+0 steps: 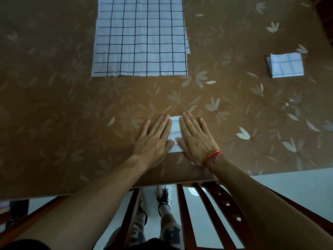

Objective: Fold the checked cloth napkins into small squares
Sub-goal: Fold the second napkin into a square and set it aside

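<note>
Surface: we look down on a brown flower-patterned surface [72, 105]; a dark wooden chair back [219, 204] shows below its near edge.
Napkin in work: a small folded checked napkin [175, 129] lies close to that near edge, partly under both our hands.
Left hand: our left hand [155, 139] lies flat with straight fingers, pressing the napkin's left side and gripping nothing.
Right hand: our right hand [195, 139], red cords [212, 156] at the wrist, presses flat on the right side.
Stack: unfolded checked napkins [140, 38] lie spread at the far side.
Done piece: a folded square [286, 64] sits well apart, far right.
</note>
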The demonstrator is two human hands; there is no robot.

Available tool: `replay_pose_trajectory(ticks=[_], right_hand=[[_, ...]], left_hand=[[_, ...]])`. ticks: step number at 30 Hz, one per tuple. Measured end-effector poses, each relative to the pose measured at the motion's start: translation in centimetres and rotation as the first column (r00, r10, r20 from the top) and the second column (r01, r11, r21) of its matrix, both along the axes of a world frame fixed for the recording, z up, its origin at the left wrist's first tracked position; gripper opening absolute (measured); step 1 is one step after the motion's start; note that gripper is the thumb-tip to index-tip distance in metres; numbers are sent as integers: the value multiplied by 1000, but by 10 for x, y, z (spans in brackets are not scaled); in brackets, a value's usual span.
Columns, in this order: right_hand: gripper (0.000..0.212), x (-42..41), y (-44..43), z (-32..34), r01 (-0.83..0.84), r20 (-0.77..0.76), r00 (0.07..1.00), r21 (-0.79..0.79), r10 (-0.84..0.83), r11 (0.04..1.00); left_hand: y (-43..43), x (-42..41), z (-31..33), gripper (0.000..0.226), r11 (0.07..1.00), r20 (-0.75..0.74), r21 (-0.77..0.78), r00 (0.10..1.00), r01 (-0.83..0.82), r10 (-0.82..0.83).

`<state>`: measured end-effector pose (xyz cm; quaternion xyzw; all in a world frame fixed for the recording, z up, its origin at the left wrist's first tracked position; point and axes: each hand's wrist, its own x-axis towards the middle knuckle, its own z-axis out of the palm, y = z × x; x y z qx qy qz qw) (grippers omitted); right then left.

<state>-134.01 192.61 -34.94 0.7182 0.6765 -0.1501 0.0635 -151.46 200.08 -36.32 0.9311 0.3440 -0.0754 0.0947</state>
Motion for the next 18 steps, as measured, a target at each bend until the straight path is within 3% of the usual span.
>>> replay_pose_trajectory(ticks=[10, 15, 18], right_hand=[[63, 21, -25, 6, -76, 86, 993, 8, 75, 997], [60, 20, -33, 13, -45, 24, 999, -11, 45, 999], [59, 17, -24, 21, 111, -112, 988, 15, -108, 994]], left_hand=[[-2, 1, 0, 67, 1000, -45, -22, 999, -7, 6], [-1, 3, 6, 66, 997, -10, -70, 1000, -25, 24], [1, 7, 15, 63, 992, 47, -117, 997, -52, 58]])
